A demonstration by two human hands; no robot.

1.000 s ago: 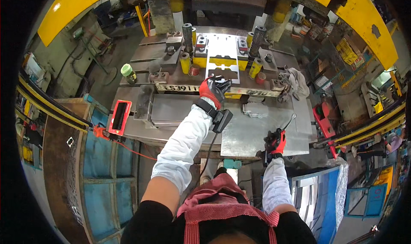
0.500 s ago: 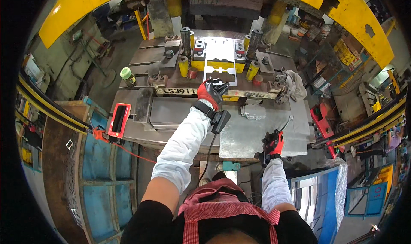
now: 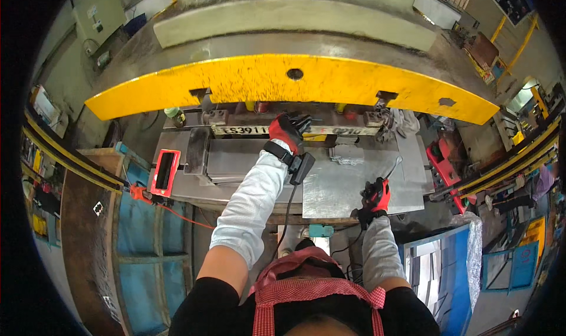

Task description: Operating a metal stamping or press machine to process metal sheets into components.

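My left hand, in a red and black glove, is raised at the front edge of the press die. Its fingers are stretched out to the right, and I see nothing held in them. Over the flat sheet metal on the bench, my right hand in a matching glove is closed round a thin metal rod. The rod points up and away; its grip end is hidden in the glove. The press's yellow-edged upper part covers most of the die behind my left hand.
Stacked metal sheets lie left of my left forearm. A red-framed box sits at the bench's left edge, with a green-capped bottle farther back. Grey rags lie at the back right. A blue bin stands at my lower right.
The press's yellow-edged upper part has come down and now hides the die posts and the bright sheet between them. Both hands have stayed nearly in place.
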